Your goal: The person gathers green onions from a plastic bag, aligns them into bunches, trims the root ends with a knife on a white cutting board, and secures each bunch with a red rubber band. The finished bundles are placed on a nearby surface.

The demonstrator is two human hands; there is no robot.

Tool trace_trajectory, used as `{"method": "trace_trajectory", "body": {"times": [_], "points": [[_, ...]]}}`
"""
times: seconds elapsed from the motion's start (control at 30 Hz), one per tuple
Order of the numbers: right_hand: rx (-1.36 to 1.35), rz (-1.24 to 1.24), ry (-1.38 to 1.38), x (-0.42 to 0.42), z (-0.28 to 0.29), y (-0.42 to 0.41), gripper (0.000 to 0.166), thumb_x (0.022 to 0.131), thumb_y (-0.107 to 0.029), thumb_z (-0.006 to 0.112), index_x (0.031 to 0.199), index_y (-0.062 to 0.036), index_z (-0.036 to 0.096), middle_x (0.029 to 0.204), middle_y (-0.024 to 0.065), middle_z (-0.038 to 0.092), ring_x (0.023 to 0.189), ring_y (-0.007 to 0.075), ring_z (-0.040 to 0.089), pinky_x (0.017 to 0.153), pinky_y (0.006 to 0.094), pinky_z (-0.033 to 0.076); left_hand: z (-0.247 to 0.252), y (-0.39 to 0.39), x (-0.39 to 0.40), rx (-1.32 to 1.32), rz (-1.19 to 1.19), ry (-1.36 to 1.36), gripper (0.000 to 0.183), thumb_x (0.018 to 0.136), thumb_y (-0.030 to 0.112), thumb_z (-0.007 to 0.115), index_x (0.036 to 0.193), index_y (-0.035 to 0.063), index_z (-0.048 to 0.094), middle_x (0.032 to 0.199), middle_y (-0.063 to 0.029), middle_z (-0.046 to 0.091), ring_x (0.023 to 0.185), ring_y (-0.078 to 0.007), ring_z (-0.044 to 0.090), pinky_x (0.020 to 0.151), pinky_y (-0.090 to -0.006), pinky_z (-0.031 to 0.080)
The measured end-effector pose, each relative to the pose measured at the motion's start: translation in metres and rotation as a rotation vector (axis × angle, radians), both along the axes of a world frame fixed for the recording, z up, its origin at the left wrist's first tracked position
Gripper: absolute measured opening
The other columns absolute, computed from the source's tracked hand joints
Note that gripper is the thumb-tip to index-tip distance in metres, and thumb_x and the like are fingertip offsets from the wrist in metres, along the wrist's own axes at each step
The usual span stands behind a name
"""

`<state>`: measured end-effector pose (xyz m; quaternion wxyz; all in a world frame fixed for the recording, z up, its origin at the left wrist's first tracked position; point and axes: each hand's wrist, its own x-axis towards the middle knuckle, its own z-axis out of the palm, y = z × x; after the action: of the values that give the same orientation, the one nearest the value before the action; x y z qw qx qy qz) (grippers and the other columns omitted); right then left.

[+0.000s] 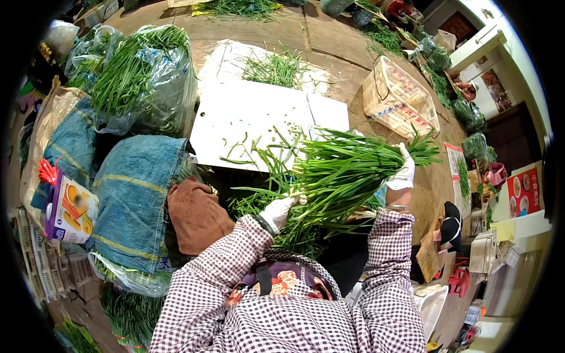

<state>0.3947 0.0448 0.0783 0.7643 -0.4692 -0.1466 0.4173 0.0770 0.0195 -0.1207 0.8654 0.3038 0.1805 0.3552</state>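
Note:
A large loose bundle of long green leafy stalks, likely garlic chives [348,163], lies across in front of me. My right hand [401,170], in a white glove, grips it near the leaf tips at its right end. At the lower left of the bundle, my gloved left hand [282,211] has its fingers and thumb drawn together at some pale stalk ends; whether it holds any of them is hard to tell. Behind the bundle is a white board [260,119] with small green scraps on it. More loose greens [300,234] lie below my hands.
An empty-looking plastic crate [399,99] stands at the back right. Bagged greens [145,79] are piled at the back left, above a blue woven cloth [132,194] and a brown cloth [196,216]. Cut greens [276,70] lie beyond the board. A person [401,9] sits far off.

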Motion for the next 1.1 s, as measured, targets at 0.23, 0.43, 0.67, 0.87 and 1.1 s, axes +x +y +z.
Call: {"method": "trace_trajectory", "body": {"times": [0.23,0.43,0.67,0.87,1.1], "points": [[0.058,0.031,0.003,0.012,0.028,-0.005,0.018,0.094,-0.020,0.058,0.089,-0.0046,0.065,0.083,0.0086,0.069,0.073,0.0242,0.067,0.068,0.0392,0.057,-0.034,0.029,-0.041,0.026,-0.335,0.542,0.039,0.099,0.038,0.046,0.121,0.0058,0.050,0.115,-0.0076,0.059,0.102,-0.0199,0.058,0.087,-0.0393,0.049],[-0.087,-0.078,0.021,0.025,-0.013,0.002,0.020,0.088,-0.022,0.066,0.094,-0.0032,0.065,0.092,0.0110,0.068,0.082,0.0246,0.066,0.077,0.0400,0.055,0.063,0.004,-0.001,-0.237,-0.256,-0.263,0.070,0.092,0.054,0.053,0.145,0.0131,0.033,0.142,-0.0120,0.044,0.127,-0.0268,0.047,0.102,-0.0446,0.044],[-0.180,-0.278,-0.105,0.001,0.004,-0.005,0.013,0.089,-0.019,0.064,0.089,-0.0066,0.066,0.090,0.0088,0.068,0.085,0.0219,0.064,0.074,0.0377,0.055,0.068,0.012,-0.003,-0.296,-0.357,-0.404,0.074,0.087,0.052,0.062,0.143,0.0110,0.037,0.127,-0.0083,0.055,0.086,-0.0133,0.058,0.062,-0.0248,0.047],[0.032,0.029,-0.014,0.005,0.001,-0.010,0.016,0.092,-0.019,0.060,0.091,-0.0038,0.066,0.090,0.0098,0.069,0.079,0.0232,0.067,0.073,0.0370,0.057,0.025,0.009,-0.008,-0.428,-0.468,-0.622,0.055,0.086,0.021,0.070,0.135,0.0178,0.044,0.121,-0.0085,0.058,0.058,-0.0090,0.053,0.047,-0.0211,0.041],[0.273,0.280,-0.212,0.019,0.015,-0.031,0.033,0.100,-0.013,0.045,0.128,0.0006,0.053,0.117,0.0119,0.063,0.100,0.0192,0.063,0.089,0.0332,0.053,0.040,0.009,-0.040,-0.249,-0.452,-0.258,0.018,0.089,0.021,0.067,0.094,0.0068,0.058,0.075,-0.0005,0.057,0.053,-0.0051,0.047,0.047,-0.0200,0.036]]}}
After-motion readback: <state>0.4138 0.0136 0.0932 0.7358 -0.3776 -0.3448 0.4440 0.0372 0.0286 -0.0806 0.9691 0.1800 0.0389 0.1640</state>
